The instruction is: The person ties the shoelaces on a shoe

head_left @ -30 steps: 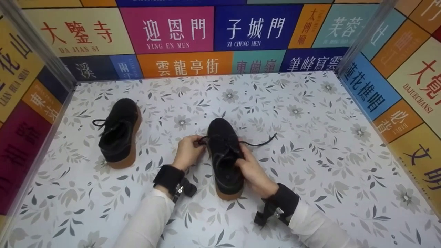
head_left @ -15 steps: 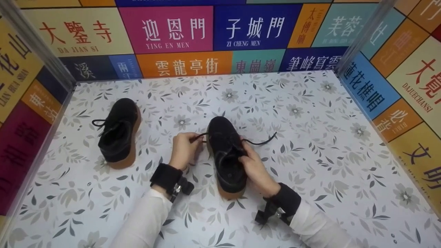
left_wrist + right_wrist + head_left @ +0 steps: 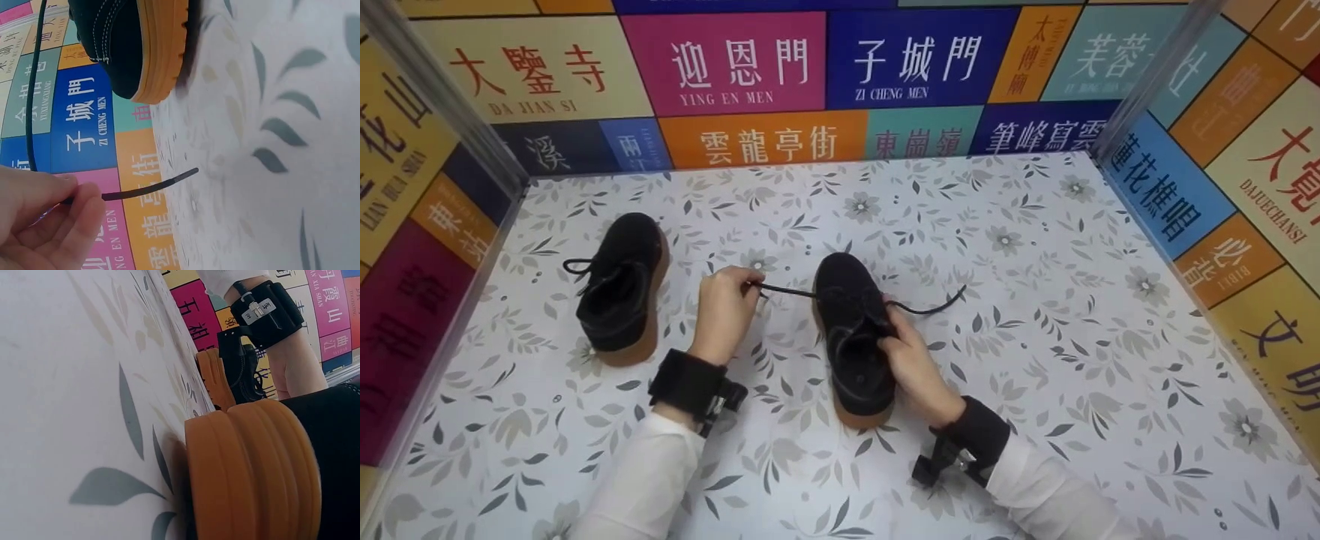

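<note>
In the head view a black shoe (image 3: 849, 279) with a tan sole stands in the middle, toe away from me. My left hand (image 3: 724, 315) pinches a black shoelace (image 3: 789, 290), which runs straight from the shoe's left side. The left wrist view shows the lace's loose end (image 3: 143, 192) sticking out past thumb and finger. My right hand (image 3: 922, 375) grips the shoe's right side, thumb at the opening. Beside it the other lace end (image 3: 926, 311) lies curved to the right. In the right wrist view the tan heel sole (image 3: 253, 478) fills the lower part; that hand is hidden there.
A second black shoe (image 3: 619, 300) stands at the left, a lace loop (image 3: 577, 265) showing on its left side. The floral surface (image 3: 1035, 450) is bounded by colourful lettered panels (image 3: 907, 60) at the back and both sides.
My left hand has moved left and slightly away from me, drawing the lace out longer and straighter. The shoe has shifted slightly; my right hand stays at its side.
</note>
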### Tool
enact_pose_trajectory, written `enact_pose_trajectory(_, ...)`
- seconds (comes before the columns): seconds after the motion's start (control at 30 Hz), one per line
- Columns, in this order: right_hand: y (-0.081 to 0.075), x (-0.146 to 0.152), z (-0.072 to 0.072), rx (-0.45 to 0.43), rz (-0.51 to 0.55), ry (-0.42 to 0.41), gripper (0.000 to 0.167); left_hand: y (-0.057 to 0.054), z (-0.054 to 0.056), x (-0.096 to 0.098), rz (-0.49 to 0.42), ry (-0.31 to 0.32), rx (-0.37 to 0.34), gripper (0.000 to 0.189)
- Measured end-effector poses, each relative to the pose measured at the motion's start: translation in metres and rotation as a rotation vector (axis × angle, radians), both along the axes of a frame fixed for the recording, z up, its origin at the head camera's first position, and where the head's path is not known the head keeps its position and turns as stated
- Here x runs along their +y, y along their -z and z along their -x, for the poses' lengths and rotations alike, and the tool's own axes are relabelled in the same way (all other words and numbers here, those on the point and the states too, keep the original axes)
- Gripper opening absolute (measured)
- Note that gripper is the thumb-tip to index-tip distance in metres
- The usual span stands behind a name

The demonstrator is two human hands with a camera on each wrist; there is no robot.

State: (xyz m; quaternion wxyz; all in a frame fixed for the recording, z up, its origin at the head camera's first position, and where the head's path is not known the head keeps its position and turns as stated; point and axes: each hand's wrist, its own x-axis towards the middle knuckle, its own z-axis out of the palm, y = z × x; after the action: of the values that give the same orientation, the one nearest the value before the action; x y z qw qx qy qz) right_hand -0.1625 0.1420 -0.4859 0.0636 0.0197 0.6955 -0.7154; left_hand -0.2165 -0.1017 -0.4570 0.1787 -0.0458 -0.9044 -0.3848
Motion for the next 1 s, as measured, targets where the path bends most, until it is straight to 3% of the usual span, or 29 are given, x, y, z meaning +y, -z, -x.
enact_pose_trajectory(0.3,0.001,0.0,0.0,0.009,-0.091,0.003,0.069,0.018,0.0,0.004,0.04,-0.011,-0.007,0.013)
enact_pose_trajectory(0.47,0.002,0.001,0.001,-0.035,-0.135,-0.017,0.071,0.033,-0.002,0.003,0.075,0.006,-0.024,0.012)
enact_pose_trajectory(0.63,-0.001,0.006,0.002,-0.111,-0.021,-0.056,0.078,0.04,-0.005,-0.001,0.094,0.078,-0.065,0.015)
enact_pose_trajectory(0.83,-0.008,0.019,0.007,-0.11,0.085,-0.138,0.084,0.035,-0.009,-0.003,0.102,0.133,-0.155,0.021)
enact_pose_trajectory(1.0,-0.016,0.031,0.011,-0.148,0.124,-0.156,0.069,0.021,-0.019,0.009,0.112,0.133,-0.008,0.023)
